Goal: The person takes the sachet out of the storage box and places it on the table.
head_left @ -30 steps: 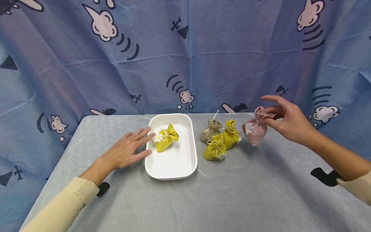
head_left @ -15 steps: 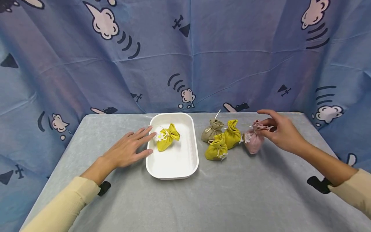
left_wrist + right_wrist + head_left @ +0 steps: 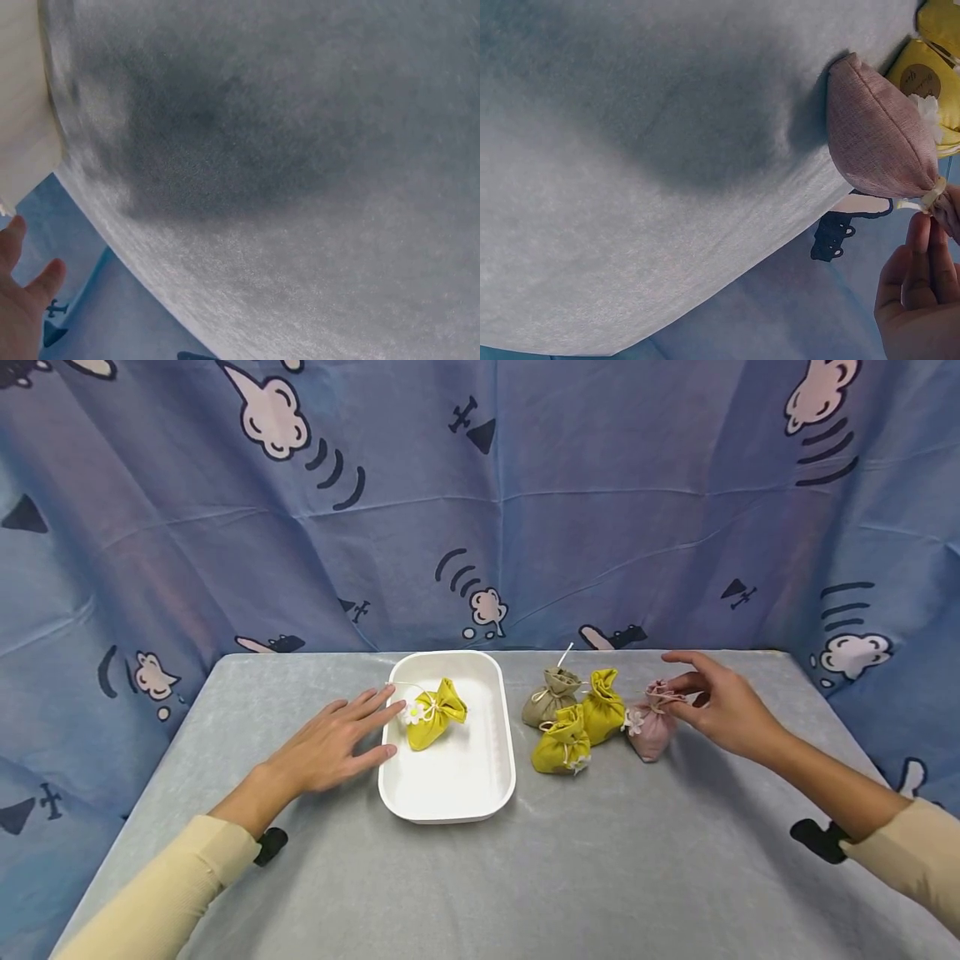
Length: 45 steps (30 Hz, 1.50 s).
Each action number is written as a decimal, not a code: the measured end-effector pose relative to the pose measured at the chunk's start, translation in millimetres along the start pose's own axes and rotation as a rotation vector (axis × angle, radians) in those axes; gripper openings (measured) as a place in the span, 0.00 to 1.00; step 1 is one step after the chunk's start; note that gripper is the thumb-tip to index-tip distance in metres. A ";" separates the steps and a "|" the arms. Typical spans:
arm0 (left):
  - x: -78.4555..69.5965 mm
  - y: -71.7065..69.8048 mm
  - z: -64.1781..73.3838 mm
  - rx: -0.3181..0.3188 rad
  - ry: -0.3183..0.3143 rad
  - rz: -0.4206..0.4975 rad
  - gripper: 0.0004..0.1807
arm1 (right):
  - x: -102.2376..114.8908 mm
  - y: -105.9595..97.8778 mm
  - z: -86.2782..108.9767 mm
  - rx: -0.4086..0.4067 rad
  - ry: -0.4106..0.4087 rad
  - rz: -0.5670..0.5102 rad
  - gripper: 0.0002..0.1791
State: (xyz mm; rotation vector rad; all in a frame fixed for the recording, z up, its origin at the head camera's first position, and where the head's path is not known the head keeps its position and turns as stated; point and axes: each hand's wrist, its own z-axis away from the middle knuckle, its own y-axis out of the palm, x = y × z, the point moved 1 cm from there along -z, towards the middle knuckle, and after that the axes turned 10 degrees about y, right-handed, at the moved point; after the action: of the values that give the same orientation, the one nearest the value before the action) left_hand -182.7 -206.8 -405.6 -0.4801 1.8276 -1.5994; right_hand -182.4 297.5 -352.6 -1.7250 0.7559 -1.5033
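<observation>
My right hand [image 3: 723,706] pinches the gathered neck of a pink drawstring pouch [image 3: 651,732] with a white flower. In the right wrist view the pouch [image 3: 881,131] has its bottom at the tablecloth, fingertips at its tied neck. Just left of it stand two yellow pouches, a rear one [image 3: 602,708] and a front one [image 3: 561,745], and an olive-beige pouch [image 3: 551,700]. My left hand [image 3: 333,743] lies with spread, straight fingers at the left rim of a white tray [image 3: 450,793]. Inside the tray is another yellow pouch [image 3: 433,717] with a white flower.
A grey cloth covers the table [image 3: 637,877]. Behind its far edge hangs a blue patterned curtain [image 3: 420,502]. Dark wrist-camera pieces sit by both sleeves, one [image 3: 270,846] at the left and one [image 3: 819,841] at the right.
My right hand has lowered the pink pouch and brought it left, close beside the yellow pouches. The left hand has stayed at the tray's rim.
</observation>
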 end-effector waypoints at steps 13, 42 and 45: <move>1.3 0.3 -1.5 -0.010 0.014 -0.010 0.38 | 23.2 -13.9 -15.2 0.102 -0.019 -0.018 0.39; 0.2 0.3 -0.4 -0.008 0.007 -0.006 0.38 | 114.5 35.9 -43.1 0.277 -0.114 -0.324 0.36; 0.5 0.2 -0.5 -0.009 0.006 -0.005 0.38 | 121.3 46.4 -45.8 0.297 -0.127 -0.352 0.36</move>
State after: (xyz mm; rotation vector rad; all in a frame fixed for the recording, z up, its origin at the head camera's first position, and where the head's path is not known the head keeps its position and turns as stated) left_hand -183.3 -206.7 -405.9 -0.4841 1.8409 -1.5977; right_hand -208.4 166.6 -318.6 -1.7626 0.1541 -1.6207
